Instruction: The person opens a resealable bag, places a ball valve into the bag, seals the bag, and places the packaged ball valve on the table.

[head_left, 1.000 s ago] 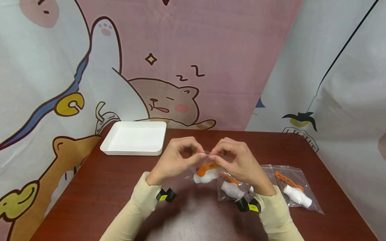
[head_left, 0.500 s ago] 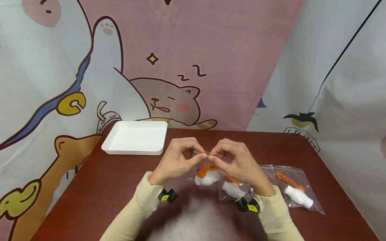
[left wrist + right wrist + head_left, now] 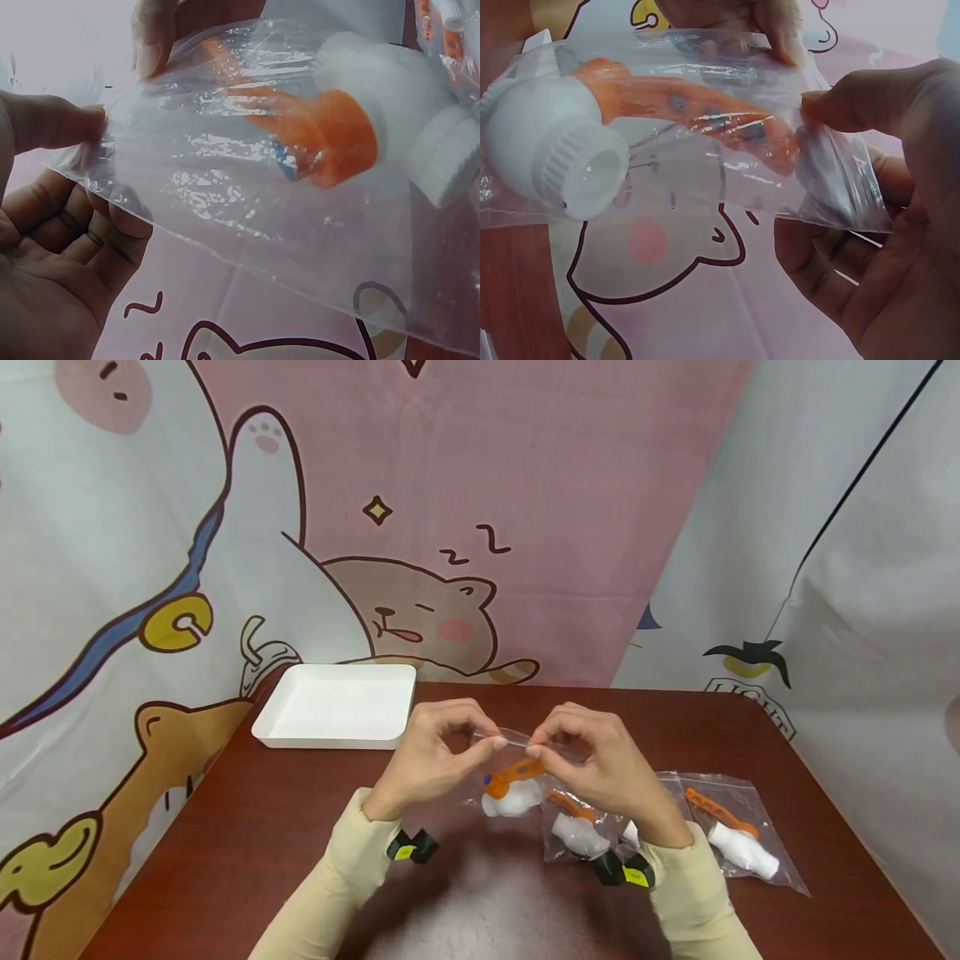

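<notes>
Between both hands hangs a clear zip bag [image 3: 217,165], its top edge pinched by thumb and fingers of each. The left hand [image 3: 441,753] grips that edge on the left, and the right hand [image 3: 600,760] grips it a short way to the right. Inside the bag lies a white plastic ball valve [image 3: 544,127] with ribbed end rings. Its orange lever [image 3: 686,105] points up toward the bag's mouth, and a blue spot shows on the lever's hub in the left wrist view. In the head view, part of the bag is hidden behind the right hand.
Under the right wrist lies another bagged valve [image 3: 581,835], partly covered. Farther right, one more bagged valve [image 3: 742,847] lies on the brown table [image 3: 300,827]. A white tray [image 3: 337,706] stands at the back left, before a printed cloth [image 3: 570,527].
Over the last half second the fingertips have drawn slightly apart along the bag's top edge, the right hand moving a little right. The bag's mouth now shows stretched between them.
</notes>
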Demonstrator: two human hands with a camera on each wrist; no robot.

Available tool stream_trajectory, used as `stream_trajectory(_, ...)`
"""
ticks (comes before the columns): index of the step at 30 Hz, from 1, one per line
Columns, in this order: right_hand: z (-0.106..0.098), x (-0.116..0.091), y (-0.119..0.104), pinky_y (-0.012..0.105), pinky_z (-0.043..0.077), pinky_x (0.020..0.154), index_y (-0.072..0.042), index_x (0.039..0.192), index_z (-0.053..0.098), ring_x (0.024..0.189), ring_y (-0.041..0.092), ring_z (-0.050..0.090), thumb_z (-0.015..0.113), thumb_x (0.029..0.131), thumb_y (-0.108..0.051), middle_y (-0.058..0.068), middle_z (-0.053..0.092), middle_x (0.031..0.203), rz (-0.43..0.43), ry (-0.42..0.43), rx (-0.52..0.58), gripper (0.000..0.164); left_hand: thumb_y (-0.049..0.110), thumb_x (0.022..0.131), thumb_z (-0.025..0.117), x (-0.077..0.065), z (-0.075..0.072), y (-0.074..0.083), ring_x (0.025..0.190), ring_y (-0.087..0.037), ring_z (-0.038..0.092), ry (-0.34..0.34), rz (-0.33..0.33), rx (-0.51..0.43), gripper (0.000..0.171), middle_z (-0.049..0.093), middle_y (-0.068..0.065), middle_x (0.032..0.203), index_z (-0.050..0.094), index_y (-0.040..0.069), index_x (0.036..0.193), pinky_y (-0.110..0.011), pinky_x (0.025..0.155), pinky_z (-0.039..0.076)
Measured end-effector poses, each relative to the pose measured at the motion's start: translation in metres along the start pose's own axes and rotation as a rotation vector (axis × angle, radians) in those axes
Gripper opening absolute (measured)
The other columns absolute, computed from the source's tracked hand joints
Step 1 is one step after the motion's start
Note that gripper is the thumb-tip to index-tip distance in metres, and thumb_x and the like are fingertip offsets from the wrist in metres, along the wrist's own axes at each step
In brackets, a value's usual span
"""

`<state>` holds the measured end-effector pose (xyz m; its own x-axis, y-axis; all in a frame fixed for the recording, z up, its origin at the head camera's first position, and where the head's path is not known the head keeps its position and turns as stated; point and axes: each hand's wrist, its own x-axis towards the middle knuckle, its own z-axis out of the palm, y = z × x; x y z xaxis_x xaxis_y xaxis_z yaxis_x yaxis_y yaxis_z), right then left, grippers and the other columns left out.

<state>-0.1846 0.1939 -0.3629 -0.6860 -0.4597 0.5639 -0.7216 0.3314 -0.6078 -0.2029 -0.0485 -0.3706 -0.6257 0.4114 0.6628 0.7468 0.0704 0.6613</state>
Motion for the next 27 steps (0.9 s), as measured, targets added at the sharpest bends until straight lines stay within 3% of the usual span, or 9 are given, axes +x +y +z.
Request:
stream_trajectory(9,-0.004,0.0,0.001,0.02,0.046,0.053,-0.023,0.094,0.073,0.07,0.008,0.053,0.077,0.091,-0.009,-0.011,0.063,0.086,0.007,0.002,-0.019,0.015,0.004,0.088,0.078,-0.001,-0.004,0.001,0.068,-0.01,0.059,0.017,-0.013,0.011,0.012,0.07,0.0,0.08,0.077,0.015,0.088,-0.024,0.058,0.05)
stream_trajectory(22,-0.014,-0.005,0.004,0.021,0.051,0.06,-0.022,0.092,0.073,0.076,0.006,0.057,0.079,0.09,-0.013,-0.011,0.064,0.086,0.076,0.002,-0.061,0.011,0.01,0.088,0.08,-0.001,-0.013,0.0,0.069,-0.012,0.062,0.058,-0.054,0.0,0.004,0.072,-0.002,0.081,0.077,0.007,0.088,-0.024,0.063,0.053)
stream_trajectory(27,-0.018,-0.006,0.005,0.02,0.05,0.059,-0.023,0.093,0.072,0.073,0.007,0.056,0.078,0.091,-0.011,-0.011,0.063,0.085,0.063,0.001,-0.085,0.013,0.011,0.089,0.08,-0.002,-0.016,0.0,0.07,-0.012,0.062,0.078,-0.078,0.0,0.006,0.072,-0.003,0.082,0.077,0.006,0.087,-0.023,0.063,0.053)
